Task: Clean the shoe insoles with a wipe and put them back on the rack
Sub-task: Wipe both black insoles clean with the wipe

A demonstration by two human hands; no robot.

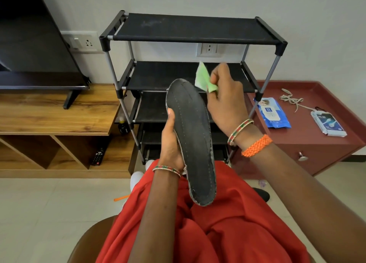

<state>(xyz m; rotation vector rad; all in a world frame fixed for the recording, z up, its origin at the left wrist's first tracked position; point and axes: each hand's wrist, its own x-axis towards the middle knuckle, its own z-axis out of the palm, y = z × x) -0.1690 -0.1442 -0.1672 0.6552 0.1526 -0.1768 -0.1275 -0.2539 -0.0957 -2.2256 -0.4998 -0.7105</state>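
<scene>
Left hand (172,143) gripping the insole (193,141) along its left edge, thumb on the dark upper face, fingers curled behind. Right hand (223,98) raised beside the insole's toe end, fingers pinching a folded green wipe (203,79), wipe just off the toe edge, whether touching it hard to tell. Bangles on both wrists, plus an orange braided band (257,146) on the right.

Behind, against the wall: black rack (196,29) with several cloth shelves, all bare as far as visible. To its left: dark television (33,36) on a wooden cabinet (53,112), with a remote (97,156) lying in an open compartment below. To the rack's right: red-brown side table (309,131) with a raised rim and a drawer knob.

On the side table: blue packet of wipes (274,114), small white box (328,124) well apart from it, loose pale cord (293,101) between and behind them.

Below everything: red garment (227,233) over the lap, insole's heel end hanging just above it. On the floor tiles, a small orange stick (120,198).
</scene>
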